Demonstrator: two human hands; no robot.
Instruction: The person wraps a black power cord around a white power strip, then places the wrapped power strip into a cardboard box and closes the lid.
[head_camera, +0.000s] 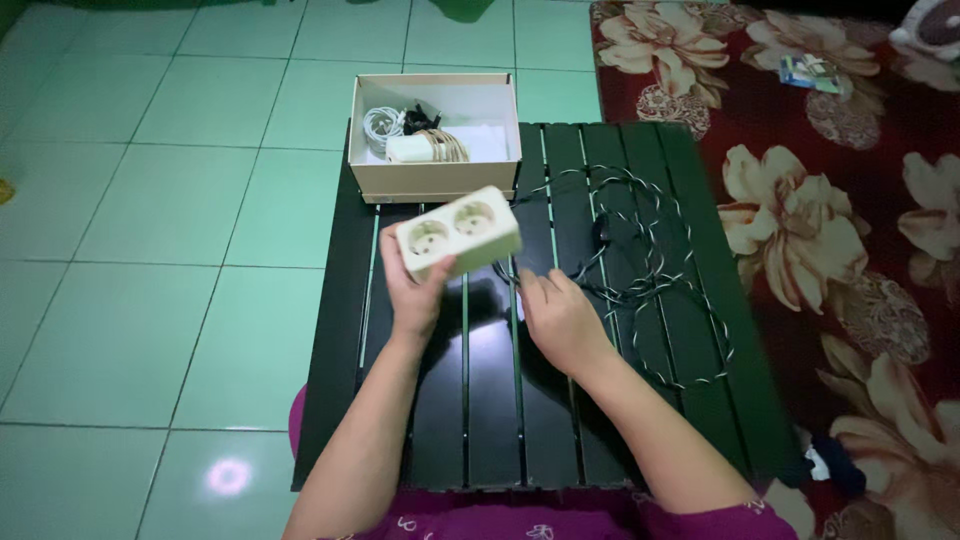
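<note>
Left hand (412, 292) clasped round double socket block (459, 233), lifted off slatted black table (420, 420); right hand (556, 318) just right of that grip, fingertips on black-white twisted cord (650, 270), pinch not discernible. Beyond the grip, open white box (370, 135) held coiled white cables, black bits indistinct.

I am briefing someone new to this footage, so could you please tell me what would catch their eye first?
The left hand lifts a cream double socket block above the black slatted table. Right of it, the right hand touches a loosely coiled black-and-white cable. Behind them, an open white box holds more cables.
</note>
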